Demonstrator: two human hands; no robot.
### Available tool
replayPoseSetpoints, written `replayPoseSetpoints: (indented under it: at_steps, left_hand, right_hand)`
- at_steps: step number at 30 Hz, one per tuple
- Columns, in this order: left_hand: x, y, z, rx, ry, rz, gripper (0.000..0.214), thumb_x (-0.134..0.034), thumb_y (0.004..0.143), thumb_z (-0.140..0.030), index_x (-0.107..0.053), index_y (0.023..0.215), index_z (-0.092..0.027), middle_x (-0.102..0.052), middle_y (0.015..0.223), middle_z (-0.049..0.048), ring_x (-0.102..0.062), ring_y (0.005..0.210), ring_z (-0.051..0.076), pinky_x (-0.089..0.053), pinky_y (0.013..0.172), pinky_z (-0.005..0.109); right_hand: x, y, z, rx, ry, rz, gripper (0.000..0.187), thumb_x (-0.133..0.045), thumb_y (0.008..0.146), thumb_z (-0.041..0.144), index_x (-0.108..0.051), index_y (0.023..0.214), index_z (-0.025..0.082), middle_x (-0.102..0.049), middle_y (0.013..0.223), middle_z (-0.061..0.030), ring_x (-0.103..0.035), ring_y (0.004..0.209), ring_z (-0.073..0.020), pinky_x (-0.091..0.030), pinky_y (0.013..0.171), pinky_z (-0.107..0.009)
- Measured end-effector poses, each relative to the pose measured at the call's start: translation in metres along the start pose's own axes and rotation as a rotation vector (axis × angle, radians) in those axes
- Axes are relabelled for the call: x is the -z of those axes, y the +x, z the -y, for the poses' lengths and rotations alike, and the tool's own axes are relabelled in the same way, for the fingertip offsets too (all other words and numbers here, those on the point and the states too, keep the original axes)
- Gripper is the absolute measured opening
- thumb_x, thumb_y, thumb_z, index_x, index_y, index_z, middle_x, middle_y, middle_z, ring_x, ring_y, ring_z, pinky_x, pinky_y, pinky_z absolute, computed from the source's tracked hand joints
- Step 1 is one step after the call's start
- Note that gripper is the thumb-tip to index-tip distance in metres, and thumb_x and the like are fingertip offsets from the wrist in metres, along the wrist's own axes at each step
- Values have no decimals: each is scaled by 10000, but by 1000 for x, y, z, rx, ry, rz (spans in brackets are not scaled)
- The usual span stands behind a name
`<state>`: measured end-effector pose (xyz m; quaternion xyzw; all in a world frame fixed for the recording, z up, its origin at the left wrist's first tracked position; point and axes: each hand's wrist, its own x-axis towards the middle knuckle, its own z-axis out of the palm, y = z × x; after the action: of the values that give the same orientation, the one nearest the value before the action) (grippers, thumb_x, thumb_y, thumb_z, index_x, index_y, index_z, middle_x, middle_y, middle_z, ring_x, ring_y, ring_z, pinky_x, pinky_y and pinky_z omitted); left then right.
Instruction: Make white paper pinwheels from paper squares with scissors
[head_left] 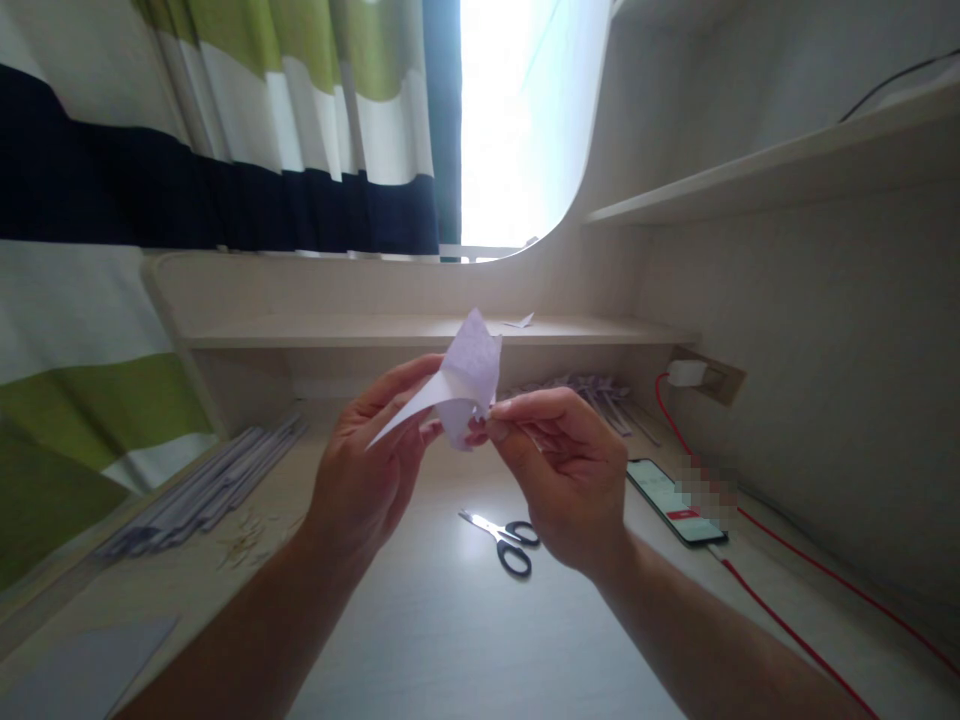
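Observation:
Between my hands, raised above the desk, is a folded piece of pale white paper (pixel 472 365) with a pointed top and a flap slanting down to the left. My left hand (pixel 375 450) is closed around its left side, with some fingers hidden behind the paper. With thumb and forefinger, my right hand (pixel 566 460) pinches the lower right edge of the paper. Below them on the desk lie scissors (pixel 501 537) with black handles, their blades pointing left.
Paper strips (pixel 217 480) lie stacked at the left, near small thin scraps (pixel 251 535). More strips (pixel 592 390) sit at the back under a shelf (pixel 360 330). A phone (pixel 667 500) on a red cable (pixel 787 620) rests at the right. A flat sheet (pixel 90 660) lies front left.

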<state>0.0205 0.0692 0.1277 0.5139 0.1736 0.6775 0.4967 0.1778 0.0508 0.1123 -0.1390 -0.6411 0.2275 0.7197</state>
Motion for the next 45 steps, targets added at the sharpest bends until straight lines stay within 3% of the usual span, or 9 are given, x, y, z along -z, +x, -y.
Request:
replayPoseSetpoints:
  at_steps: [8,16,28,36,42,45]
  left_hand:
    - [-1,-1,3,-78,75,-24,115,-839,833,-304,-855,946,-303,-815,897,23,-713,780,146,-587,684,233]
    - [-2,-3,7,-76,164,-38,121,-825,855,-309,-854,972,-307,-814,920,16,-702,789,148,-566,708,247]
    - [-3,-9,8,-118,216,-14,140,-833,856,-342,-859,992,-322,-806,916,13,-702,814,139,-544,709,205]
    - [-10,-15,-1,-417,465,36,168,-769,915,-215,-839,1026,-320,-741,967,9,-659,873,147,-533,750,270]
    - [-10,-21,-15,-631,627,85,282,-815,861,-188,-819,1084,-360,-716,1136,38,-647,1094,237,-556,910,415]
    - [-12,-22,-23,-741,694,149,335,-813,855,-161,-800,1122,-364,-759,1120,23,-651,1089,247,-552,923,448]
  right_hand:
    - [0,6,6,-22,-32,-48,171,-749,841,43,-753,905,201,-792,791,3,-773,703,-136,-657,689,-242]
    - [2,8,11,-46,-189,-64,158,-741,807,44,-771,875,183,-797,809,-6,-750,713,-130,-638,715,-242]
    - [3,7,18,-21,-239,-7,167,-739,810,53,-778,906,184,-804,823,7,-753,737,-123,-626,728,-234]
    - [10,12,13,-227,23,55,216,-808,771,26,-777,900,197,-790,816,13,-737,739,-117,-602,719,-206]
    - [21,18,8,-475,406,202,183,-925,753,228,-816,899,209,-769,763,8,-681,650,-89,-548,588,-142]
    - [22,19,6,-560,526,227,217,-934,744,249,-823,930,241,-771,787,10,-685,644,-92,-562,585,-147]
